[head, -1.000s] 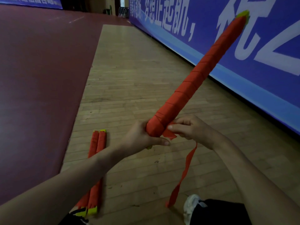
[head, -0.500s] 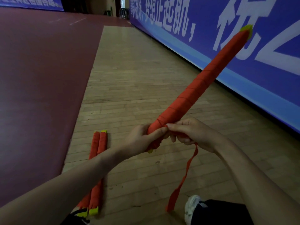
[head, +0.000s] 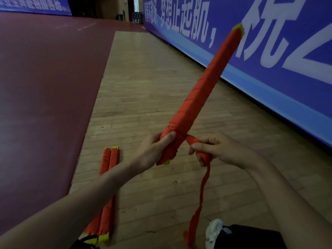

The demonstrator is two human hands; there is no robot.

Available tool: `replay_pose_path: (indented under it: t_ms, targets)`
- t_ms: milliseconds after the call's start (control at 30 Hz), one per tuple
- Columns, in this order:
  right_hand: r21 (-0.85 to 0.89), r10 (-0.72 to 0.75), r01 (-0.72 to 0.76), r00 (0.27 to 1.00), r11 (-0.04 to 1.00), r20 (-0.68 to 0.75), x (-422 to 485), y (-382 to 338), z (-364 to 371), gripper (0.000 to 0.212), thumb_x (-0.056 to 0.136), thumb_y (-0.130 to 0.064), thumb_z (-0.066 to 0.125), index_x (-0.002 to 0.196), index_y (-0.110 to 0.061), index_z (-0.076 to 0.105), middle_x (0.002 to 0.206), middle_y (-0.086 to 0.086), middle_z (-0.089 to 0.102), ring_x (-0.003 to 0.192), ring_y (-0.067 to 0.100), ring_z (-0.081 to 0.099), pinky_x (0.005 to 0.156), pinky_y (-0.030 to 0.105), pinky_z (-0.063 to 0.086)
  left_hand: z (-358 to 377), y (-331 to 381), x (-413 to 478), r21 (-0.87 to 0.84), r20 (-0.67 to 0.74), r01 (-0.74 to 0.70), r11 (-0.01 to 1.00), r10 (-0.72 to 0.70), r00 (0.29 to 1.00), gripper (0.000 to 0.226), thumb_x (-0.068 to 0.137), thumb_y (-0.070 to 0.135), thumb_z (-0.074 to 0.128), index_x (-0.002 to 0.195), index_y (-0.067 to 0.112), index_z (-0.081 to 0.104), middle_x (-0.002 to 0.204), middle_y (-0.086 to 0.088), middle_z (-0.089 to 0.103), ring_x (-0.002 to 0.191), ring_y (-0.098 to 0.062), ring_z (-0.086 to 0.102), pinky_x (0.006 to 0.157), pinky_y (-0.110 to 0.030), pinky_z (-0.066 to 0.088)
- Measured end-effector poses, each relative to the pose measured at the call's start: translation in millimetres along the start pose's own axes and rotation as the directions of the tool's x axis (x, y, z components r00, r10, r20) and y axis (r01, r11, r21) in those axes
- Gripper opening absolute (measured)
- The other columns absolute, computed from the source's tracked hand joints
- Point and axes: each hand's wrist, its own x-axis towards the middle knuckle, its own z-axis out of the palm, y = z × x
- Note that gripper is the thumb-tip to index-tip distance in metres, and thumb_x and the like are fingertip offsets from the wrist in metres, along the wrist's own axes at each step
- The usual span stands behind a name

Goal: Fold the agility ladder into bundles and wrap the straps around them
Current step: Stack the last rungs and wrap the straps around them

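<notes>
**Wrapping the strap round the ladder bundle, down at the near end**

A long orange strap-wrapped ladder bundle [head: 203,90] is held up in the air, tilted, with its top end pointing up and to the right in front of the blue banner with big white characters [head: 287,72]. A yellow plastic tip [head: 238,28] is seen at that top end, and another bit of yellow pokes out just under the lower end.

The lower end is gripped by the left hand [head: 154,150], fingers curled right round it and the thumb laid across the wraps. Just beside it, a loose orange webbing strap [head: 203,187] is pulled out sideways from the bundle and pinched in the right hand [head: 221,150], thumb and curled fingers closed over it. From that fist the rest of the strap is left hanging down, twisted, with its tail end near the white shoe [head: 213,232] at the bottom edge. Whether the tail touches the floor can't really be told.

Two finished orange bundles [head: 109,162] are laid side by side, touching, on the wooden plank floor [head: 152,78] to the left. Their middle is hidden behind the left forearm, and yellow ends are visible at both ends. A dark red mat [head: 45,87] is spread over the floor further left.
</notes>
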Motion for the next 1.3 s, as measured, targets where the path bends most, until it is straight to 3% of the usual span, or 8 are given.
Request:
replay_pose_path:
  t_ms: [233, 433, 567, 700, 833, 933, 1067, 1300]
  targets:
    - [-0.218, -0.126, 0.09, 0.979, 0.972, -0.159, 8.5, -9.5, 19.6, 0.024, 0.099, -0.018, 0.05, 0.085, -0.01, 0.068, 0.056, -0.021, 0.059, 0.048, -0.006, 0.049, 0.051, 0.009, 0.035, 4.4, 1.7, -0.6, 0.124, -0.108, -0.07, 0.99, 0.084, 0.991, 0.024, 0.098, 0.037, 0.05, 0.099, 0.016, 0.061, 0.076, -0.009, 0.062, 0.064, -0.021, 0.06, 0.054, -0.033, 0.05]
    - [-0.381, -0.176, 0.079, 0.958, 0.921, -0.228, 18.3, -15.9, 39.1, 0.024, 0.099, -0.019, 0.044, 0.085, -0.007, 0.06, 0.073, 0.003, 0.06, 0.066, 0.015, 0.055, 0.062, 0.03, 0.042, 10.4, -12.5, -1.2, 0.234, -0.176, -0.102, 0.967, 0.145, 0.974, 0.032, 0.096, 0.049, 0.038, 0.097, 0.025, 0.059, 0.075, -0.003, 0.063, 0.064, -0.019, 0.063, 0.057, -0.041, 0.052]
    - [-0.29, -0.111, 0.032, 0.96, 0.957, -0.259, 18.9, -16.9, 48.6, 0.029, 0.099, -0.02, 0.039, 0.086, -0.005, 0.06, 0.08, 0.013, 0.063, 0.075, 0.027, 0.058, 0.07, 0.042, 0.045, 8.6, -15.2, -4.4, 0.356, -0.138, -0.134, 0.925, 0.194, 0.971, 0.031, 0.093, 0.05, 0.031, 0.095, 0.031, 0.056, 0.072, 0.005, 0.06, 0.063, -0.014, 0.059, 0.058, -0.037, 0.048]
    - [-0.079, 0.036, -0.062, 0.955, 0.995, -0.294, 22.8, -15.4, 49.6, 0.036, 0.101, -0.025, 0.036, 0.072, -0.017, 0.058, 0.062, -0.005, 0.054, 0.054, 0.008, 0.047, 0.055, 0.025, 0.036, 13.1, -16.1, -4.6, 0.616, -0.114, -0.167, 0.77, 0.297, 0.948, 0.037, 0.103, 0.033, 0.03, 0.138, 0.027, 0.041, 0.107, 0.012, 0.047, 0.09, -0.005, 0.046, 0.067, -0.013, 0.031]
    - [0.131, 0.111, -0.071, 0.936, 0.989, -0.333, 28.9, -5.0, 49.6, 0.056, 0.091, -0.064, 0.041, 0.06, -0.02, 0.055, 0.047, -0.009, 0.043, 0.036, 0.003, 0.036, 0.046, 0.024, 0.028, 20.7, -22.0, -5.0, 0.736, -0.05, -0.209, 0.644, 0.359, 0.932, 0.048, 0.103, 0.038, 0.026, 0.149, 0.024, 0.022, 0.117, 0.009, 0.037, 0.092, -0.004, 0.042, 0.076, -0.02, 0.035]
    - [0.172, 0.139, -0.064, 0.874, 0.983, -0.466, 34.0, 3.8, 49.9, 0.057, 0.085, -0.063, 0.055, 0.048, -0.02, 0.059, 0.039, -0.011, 0.043, 0.033, 0.004, 0.039, 0.05, 0.026, 0.032, 29.3, -27.6, -6.2, 0.686, -0.025, -0.295, 0.665, 0.427, 0.904, 0.041, 0.102, 0.035, 0.034, 0.139, 0.021, 0.027, 0.116, 0.005, 0.039, 0.101, -0.005, 0.044, 0.087, -0.022, 0.038]
    - [0.243, 0.1, 0.025, 0.866, 0.97, -0.49, 37.7, 7.0, 46.5, 0.041, 0.088, -0.049, 0.061, 0.062, -0.017, 0.065, 0.037, -0.012, 0.039, 0.033, 0.004, 0.036, 0.041, 0.019, 0.025, 33.7, -30.0, -3.8, 0.578, -0.059, -0.301, 0.758, 0.407, 0.912, 0.034, 0.098, 0.037, 0.043, 0.1, 0.044, 0.01, 0.107, -0.003, 0.046, 0.098, -0.016, 0.052, 0.08, -0.025, 0.041]
    - [0.402, 0.087, 0.059, 0.938, 0.914, -0.335, 28.8, 3.6, 31.2, 0.038, 0.092, -0.033, 0.06, 0.059, -0.016, 0.051, 0.044, -0.002, 0.029, 0.034, 0.007, 0.022, 0.036, 0.019, 0.018, 9.5, 0.9, -5.8, 0.295, 0.052, -0.205, 0.933, 0.198, 0.979, 0.026, 0.099, 0.028, 0.049, 0.116, 0.018, 0.034, 0.109, -0.005, 0.049, 0.092, -0.008, 0.052, 0.077, -0.017, 0.049]
